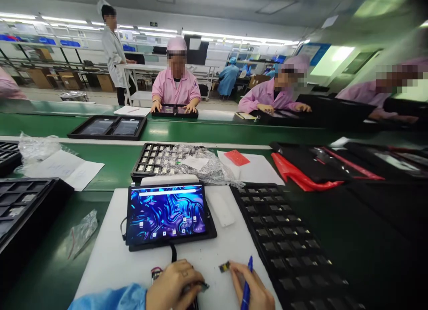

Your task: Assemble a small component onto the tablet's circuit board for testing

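Here's the green bench (50, 252), with a white mat (110, 238) across its near side. A black compartment tray (257, 238) runs along the mat's right edge, and a lit tablet (167, 212) sits tilted towards the mat's far edge. Now the left hand (174, 285), fingers curled, low over the near part of the mat, pinching a small dark piece at the fingertips. Over to the right hand (254, 290): thumb and fingers closed on a small module (224, 267), just above the mat's near right part, a blue pen (246, 285) tucked in the same grip.
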`<state>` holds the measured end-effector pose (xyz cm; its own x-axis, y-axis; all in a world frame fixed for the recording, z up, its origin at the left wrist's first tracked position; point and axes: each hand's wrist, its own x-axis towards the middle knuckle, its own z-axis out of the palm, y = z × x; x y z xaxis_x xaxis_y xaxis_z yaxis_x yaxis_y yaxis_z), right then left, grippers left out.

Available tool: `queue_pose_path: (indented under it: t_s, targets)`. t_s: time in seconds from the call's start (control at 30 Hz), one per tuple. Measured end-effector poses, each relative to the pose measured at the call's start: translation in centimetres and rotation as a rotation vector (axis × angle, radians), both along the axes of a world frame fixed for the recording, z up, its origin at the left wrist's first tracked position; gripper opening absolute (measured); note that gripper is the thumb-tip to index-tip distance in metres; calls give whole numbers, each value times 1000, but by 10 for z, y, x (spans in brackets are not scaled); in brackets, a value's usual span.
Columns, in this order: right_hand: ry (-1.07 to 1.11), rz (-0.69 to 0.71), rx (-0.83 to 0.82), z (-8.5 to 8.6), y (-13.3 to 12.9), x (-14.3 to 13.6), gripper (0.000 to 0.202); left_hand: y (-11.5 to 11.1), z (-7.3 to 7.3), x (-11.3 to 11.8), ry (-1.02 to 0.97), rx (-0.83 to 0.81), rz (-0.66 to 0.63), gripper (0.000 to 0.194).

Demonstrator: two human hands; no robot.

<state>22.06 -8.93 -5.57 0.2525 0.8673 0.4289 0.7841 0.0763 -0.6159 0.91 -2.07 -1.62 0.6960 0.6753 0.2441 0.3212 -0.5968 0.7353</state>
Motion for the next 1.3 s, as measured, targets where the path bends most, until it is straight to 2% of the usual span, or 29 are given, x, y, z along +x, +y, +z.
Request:
queue_pose_path:
  t_s: [0.1,0.23,0.4,0.5,0.57,0.63,0.67,0.73,0.8,0.87,0.93,1.0,1.1,1.2,1.3]
  targets:
    - [-73,-39,41,5,0,2,20,-2,11,0,121,56,-39,24]
    - [-33,-113,103,16,4,-4,19,-5,16,2,228,135,-50,20]
    - [135,-167,14,24,3,-6,14,3,31,15,446,51,-232,19]
    - [212,-194,-33,26,3,-5,15,6,34,28,589,170,-230,14]
    - [262,-198,-53,26,3,-5,15,1,29,32,647,245,-151,19]
    - [286,-198,-59,25,1,-4,16,-9,20,31,664,343,-35,40]
    - [293,-197,-63,24,-1,-4,17,-17,16,30,622,481,26,44]
    - [324,-210,-55,21,-5,-4,22,-34,5,26,464,699,67,38]
    - [414,-205,-15,20,-8,-6,32,-51,-6,25,305,797,95,32]
    - [569,-168,49,20,-9,-8,46,-65,-19,27,294,871,107,34]
    - [703,-124,102,22,-7,-12,54,-75,-31,30,317,900,191,35]
    - [757,-107,110,28,-3,-16,42,-80,-39,34,351,921,217,37]
    - [791,-15,28,36,3,-24,23,-82,-46,35,376,954,204,37]
    - [784,79,-66,40,11,-34,20,-82,-51,32,373,982,177,33]
    - [710,71,-29,38,20,-44,21,-81,-51,28,398,956,130,32]
